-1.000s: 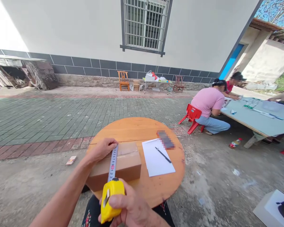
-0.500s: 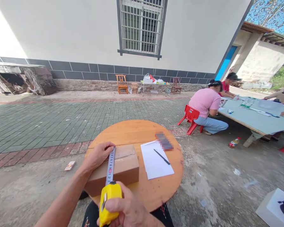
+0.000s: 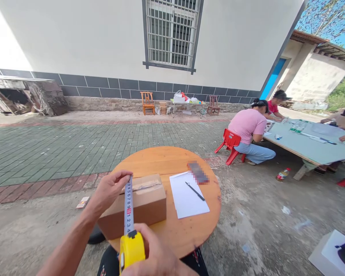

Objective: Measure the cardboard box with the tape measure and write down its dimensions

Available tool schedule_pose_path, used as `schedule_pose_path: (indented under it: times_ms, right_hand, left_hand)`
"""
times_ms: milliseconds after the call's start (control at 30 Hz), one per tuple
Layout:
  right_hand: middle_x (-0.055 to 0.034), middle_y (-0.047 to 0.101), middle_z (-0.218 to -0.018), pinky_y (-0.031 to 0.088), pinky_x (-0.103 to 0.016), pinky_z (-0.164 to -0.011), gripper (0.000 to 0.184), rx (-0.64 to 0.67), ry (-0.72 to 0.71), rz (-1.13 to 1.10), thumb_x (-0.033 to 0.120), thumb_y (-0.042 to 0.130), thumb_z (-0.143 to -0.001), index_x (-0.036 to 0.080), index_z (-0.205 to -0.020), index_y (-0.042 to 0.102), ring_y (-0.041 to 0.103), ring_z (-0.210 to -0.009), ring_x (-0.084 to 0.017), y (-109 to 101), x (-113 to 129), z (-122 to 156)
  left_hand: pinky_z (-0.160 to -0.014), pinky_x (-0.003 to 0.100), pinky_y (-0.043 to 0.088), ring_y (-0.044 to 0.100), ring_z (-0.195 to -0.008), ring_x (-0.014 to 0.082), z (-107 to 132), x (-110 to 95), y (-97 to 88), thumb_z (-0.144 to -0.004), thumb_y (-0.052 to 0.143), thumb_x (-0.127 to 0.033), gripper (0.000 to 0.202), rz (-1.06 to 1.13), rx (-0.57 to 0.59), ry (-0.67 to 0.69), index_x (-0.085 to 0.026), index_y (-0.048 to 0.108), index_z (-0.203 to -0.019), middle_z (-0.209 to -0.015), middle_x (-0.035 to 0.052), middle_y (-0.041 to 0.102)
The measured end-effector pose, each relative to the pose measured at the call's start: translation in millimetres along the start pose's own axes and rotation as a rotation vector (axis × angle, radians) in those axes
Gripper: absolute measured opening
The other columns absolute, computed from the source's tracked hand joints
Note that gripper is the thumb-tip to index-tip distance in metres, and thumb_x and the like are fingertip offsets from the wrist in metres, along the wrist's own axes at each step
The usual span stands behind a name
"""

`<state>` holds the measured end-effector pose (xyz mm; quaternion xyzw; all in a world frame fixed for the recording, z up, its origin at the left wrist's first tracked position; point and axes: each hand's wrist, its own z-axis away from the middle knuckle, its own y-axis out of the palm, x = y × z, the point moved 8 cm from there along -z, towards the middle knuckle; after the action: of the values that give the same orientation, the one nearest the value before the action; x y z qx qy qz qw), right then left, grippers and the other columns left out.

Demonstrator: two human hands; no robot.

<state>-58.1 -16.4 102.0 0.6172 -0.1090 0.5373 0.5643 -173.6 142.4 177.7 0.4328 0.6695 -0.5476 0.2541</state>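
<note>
A brown cardboard box (image 3: 145, 205) sealed with tape lies on a round wooden table (image 3: 161, 161). My right hand (image 3: 158, 257) is closed around a yellow tape measure case (image 3: 131, 251) at the table's near edge. The white blade (image 3: 128, 205) runs up over the left part of the box. My left hand (image 3: 110, 189) pinches the blade's far end just above the box's back left corner. Right of the box lie a white sheet of paper (image 3: 186, 195) with a black pen (image 3: 194, 191) on it and a blurred flat object (image 3: 198, 172).
People sit at a long grey-green table (image 3: 307, 145) at right, one on a red plastic chair (image 3: 230, 142). A bottle (image 3: 282, 174) lies on the ground there. Brick paving stretches behind; wooden chairs and a small table stand by the wall.
My left hand has lifted the blade's end off the box top and shifted it left. The tape case has moved slightly left and lower in view.
</note>
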Motion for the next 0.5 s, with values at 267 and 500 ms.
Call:
schedule_pose_path:
  times_ms: [267, 500]
  right_hand:
    - [0.0032, 0.067, -0.087, 0.049, -0.023, -0.069, 0.093, 0.031, 0.011, 0.115, 0.022, 0.094, -0.036, 0.021, -0.120, 0.055, 0.061, -0.074, -0.011, -15.1, -22.4, -5.4]
    - [0.0044, 0.062, -0.086, 0.048, -0.029, -0.079, 0.091, 0.003, -0.026, 0.185, 0.029, 0.095, -0.038, 0.023, -0.120, 0.055, 0.059, -0.076, -0.012, -32.5, -15.8, 10.8]
  left_hand:
    - [-0.084, 0.034, 0.054, 0.066, -0.096, 0.0256, 15.5, -0.2, -4.9, -0.075, 0.060, -0.062, 0.053, 0.094, -0.038, -0.049, -0.019, 0.067, -0.107, -0.103, 0.0060, 0.073]
    - [-0.094, 0.041, 0.050, 0.061, -0.112, 0.0270, 48.9, 8.2, -0.2, -0.089, 0.045, -0.060, 0.054, -0.055, -0.075, 0.019, -0.026, 0.052, -0.130, -0.127, 0.0068, 0.063]
